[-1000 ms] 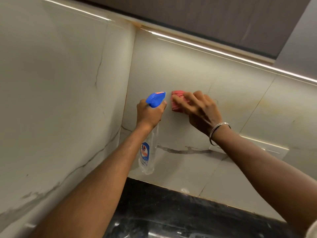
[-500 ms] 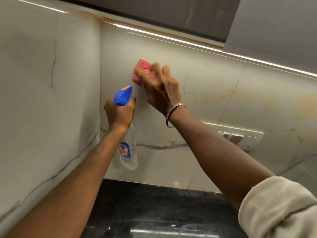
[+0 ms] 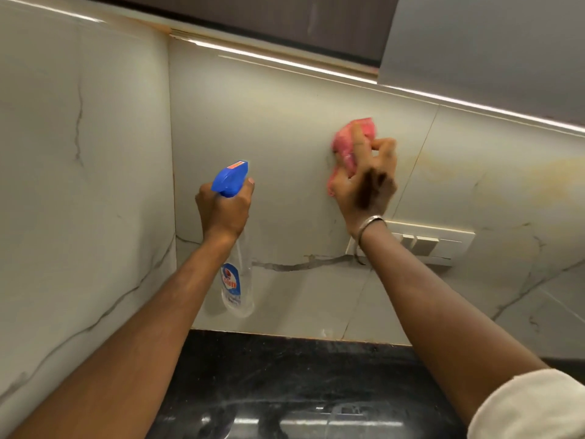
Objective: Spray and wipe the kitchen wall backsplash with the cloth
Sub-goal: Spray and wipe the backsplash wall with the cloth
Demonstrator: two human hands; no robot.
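Your left hand (image 3: 223, 210) is clenched round the neck of the bottle (image 3: 235, 280). Its blue nozzle points at the backsplash (image 3: 269, 122) not far from the corner, and the clear body hangs below your fist, above the desk (image 3: 285, 375). The trigger finger is hidden, so it can't be told whether you are squeezing.

Your right hand (image 3: 364, 185) grasps the pink cloth (image 3: 354, 134), bunched in curled fingers and pressed to the wall just left of a tile joint (image 3: 421, 153), above the switch plate (image 3: 443, 245). That hand is blurred, which suggests you are mid-stroke.

To wipe well, you would likely do better opening the cloth out and laying flatter fingers behind it. A tight wad touches little tile and tends to smear. Overlap your passes so no strip is missed, and run one along the joint, where grime probably collects.

A yellowish stain (image 3: 522, 175) lies further right, well apart from the cloth. It looks like the patch most in need of spray and firmer pressure. Near the switch plate, wet the cloth rather than the wall, since liquid running into the switches is the obvious risk. Hold the bottle out of the cloth's path.
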